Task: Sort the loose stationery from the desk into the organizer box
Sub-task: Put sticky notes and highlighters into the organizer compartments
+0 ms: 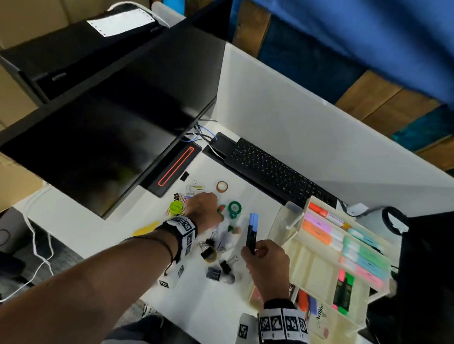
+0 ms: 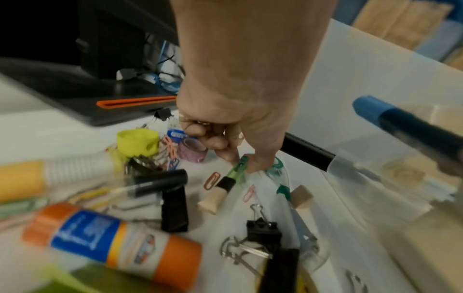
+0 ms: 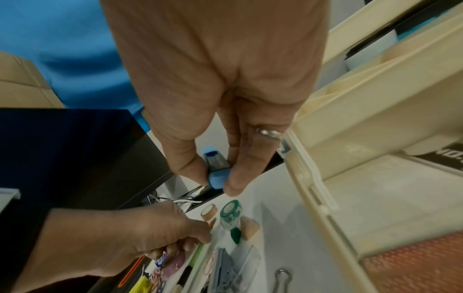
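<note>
Aloft, highlighter between right fingertips.

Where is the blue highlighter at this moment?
The blue highlighter is off the desk, pinched upright in the right hand, just left of the organizer box in the head view and above the binder clips.

Upright blue highlighter beside cream organizer.

Dim, motion-blurred, edge-warped wide-angle views
</note>
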`<state>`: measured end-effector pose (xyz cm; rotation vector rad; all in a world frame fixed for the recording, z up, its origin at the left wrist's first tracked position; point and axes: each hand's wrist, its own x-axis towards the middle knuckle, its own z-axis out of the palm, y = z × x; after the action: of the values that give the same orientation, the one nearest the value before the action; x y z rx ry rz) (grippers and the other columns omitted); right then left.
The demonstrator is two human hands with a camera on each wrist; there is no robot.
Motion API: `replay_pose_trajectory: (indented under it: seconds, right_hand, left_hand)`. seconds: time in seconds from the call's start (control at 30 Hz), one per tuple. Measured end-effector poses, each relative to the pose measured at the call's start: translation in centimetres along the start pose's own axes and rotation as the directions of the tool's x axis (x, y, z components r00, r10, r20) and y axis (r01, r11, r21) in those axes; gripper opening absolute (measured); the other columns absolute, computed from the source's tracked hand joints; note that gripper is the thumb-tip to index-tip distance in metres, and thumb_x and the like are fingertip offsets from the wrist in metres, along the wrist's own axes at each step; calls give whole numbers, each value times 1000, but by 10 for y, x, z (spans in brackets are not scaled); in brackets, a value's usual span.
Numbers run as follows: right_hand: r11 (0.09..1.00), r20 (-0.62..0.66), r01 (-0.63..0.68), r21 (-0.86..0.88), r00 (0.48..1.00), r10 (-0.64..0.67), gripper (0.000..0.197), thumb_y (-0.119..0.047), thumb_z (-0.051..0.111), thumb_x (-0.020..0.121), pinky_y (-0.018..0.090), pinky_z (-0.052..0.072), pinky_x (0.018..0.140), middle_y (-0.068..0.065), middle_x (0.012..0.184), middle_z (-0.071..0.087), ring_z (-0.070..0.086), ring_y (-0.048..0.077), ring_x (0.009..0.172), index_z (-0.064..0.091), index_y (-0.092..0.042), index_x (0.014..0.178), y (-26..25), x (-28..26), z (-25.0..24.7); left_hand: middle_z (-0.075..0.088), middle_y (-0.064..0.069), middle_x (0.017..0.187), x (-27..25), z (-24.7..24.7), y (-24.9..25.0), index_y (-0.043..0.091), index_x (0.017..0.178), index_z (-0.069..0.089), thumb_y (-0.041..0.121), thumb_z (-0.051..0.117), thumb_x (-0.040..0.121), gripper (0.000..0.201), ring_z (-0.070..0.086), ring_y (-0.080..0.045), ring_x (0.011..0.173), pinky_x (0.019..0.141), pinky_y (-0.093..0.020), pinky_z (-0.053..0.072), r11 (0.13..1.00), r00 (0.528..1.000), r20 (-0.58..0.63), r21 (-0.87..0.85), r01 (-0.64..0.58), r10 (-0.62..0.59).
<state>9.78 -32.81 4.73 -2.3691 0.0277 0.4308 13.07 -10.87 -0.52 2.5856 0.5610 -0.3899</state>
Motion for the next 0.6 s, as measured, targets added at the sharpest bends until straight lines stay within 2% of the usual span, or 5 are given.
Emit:
replay_pose_trajectory:
  seconds: [0.1,0.17,0.3,0.4,0.6]
  right_hand:
    - [999,-50,38,24,998,-37,14,-29,80,77,14,42,52,-12,59,67,60,4,55,67,-27,71,11,-12,-22]
    - [998,-107,48,51,993,-43,16,-24,80,79,14,41,51,-10,59,66,59,6,58,68,-27,70,26,-23,-46]
    - [997,-265,45,68,964,-26,25,-12,84,78,21,48,53,-2,59,64,62,11,55,68,-28,68,75,-42,-105]
    - [987,-393,-60,150,912,115,16,-12,89,75,13,49,55,-2,63,68,66,3,62,77,-20,82,111,-58,-146]
    - [967,-555,-103,232,802,219,21,-23,90,76,18,54,66,-3,77,72,72,15,70,76,-35,85,163,-70,-187]
  left_hand:
    - [64,0,70,-3,-11,9,17,71,60,47,68,78,32,65,-22,69,54,-25,44,999,1000,-10,-46,-27,27]
    - [61,1,65,-4,-18,20,16,69,62,41,66,84,30,62,-20,64,51,-25,42,993,997,-56,-96,-66,60]
    - [58,-5,80,-6,-29,58,14,87,53,26,53,100,18,61,-34,76,64,-35,42,932,947,-211,-220,-288,243]
    - [50,5,77,-17,-47,102,20,93,47,26,48,106,14,50,-23,67,60,-33,30,865,886,-268,-239,-441,378]
    - [57,3,102,-29,-61,193,23,123,64,29,48,106,24,61,-20,90,74,-35,51,728,722,-233,-74,-681,652]
